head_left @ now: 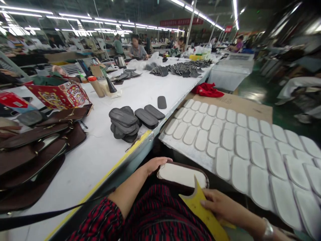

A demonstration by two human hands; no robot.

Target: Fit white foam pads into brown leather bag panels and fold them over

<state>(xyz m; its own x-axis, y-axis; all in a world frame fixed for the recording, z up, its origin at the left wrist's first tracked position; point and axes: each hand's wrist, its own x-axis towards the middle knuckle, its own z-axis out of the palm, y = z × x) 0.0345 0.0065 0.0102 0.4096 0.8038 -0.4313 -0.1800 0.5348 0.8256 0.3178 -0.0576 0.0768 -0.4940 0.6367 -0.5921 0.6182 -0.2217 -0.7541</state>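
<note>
My left hand [156, 164] grips the left end of a brown-edged oval piece [183, 174] with a cream-white face, held low in front of my body. A yellow piece [200, 207] with a curved, pointed end is pinched in my right hand [217, 204], and its tip overlaps the lower right part of the oval piece. What lies under both pieces is hidden. Past my left hand, a pile of dark grey oval pads [124, 122] sits at the edge of the white table [100, 167], with black oval pieces [146, 117] beside it.
Many white-faced oval pieces [258, 155] lie in rows on a board at the right. Brown leather bags [37, 144] and a red patterned box [60, 93] stand on the left. A red cloth [208, 90] lies beyond the board. A person [137, 50] sits farther back.
</note>
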